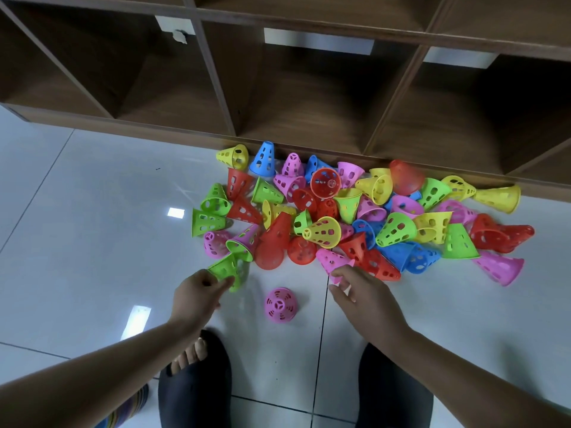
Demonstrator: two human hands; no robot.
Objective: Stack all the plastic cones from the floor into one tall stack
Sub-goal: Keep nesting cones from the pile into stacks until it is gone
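Red, yellow, green, blue, pink cones; white floor; brown shelf; black slippers.

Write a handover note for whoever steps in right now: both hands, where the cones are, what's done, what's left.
Left hand grips a green cone at the pile's near left edge.
Right hand appears to pinch the rim of a pink cone at the near edge.
A lone pink cone stands upright on the floor between the hands; the pile of mixed cones lies loose against the wooden shelf unit.
Done: no stack in view yet.
Left: nest every cone into one tall stack.
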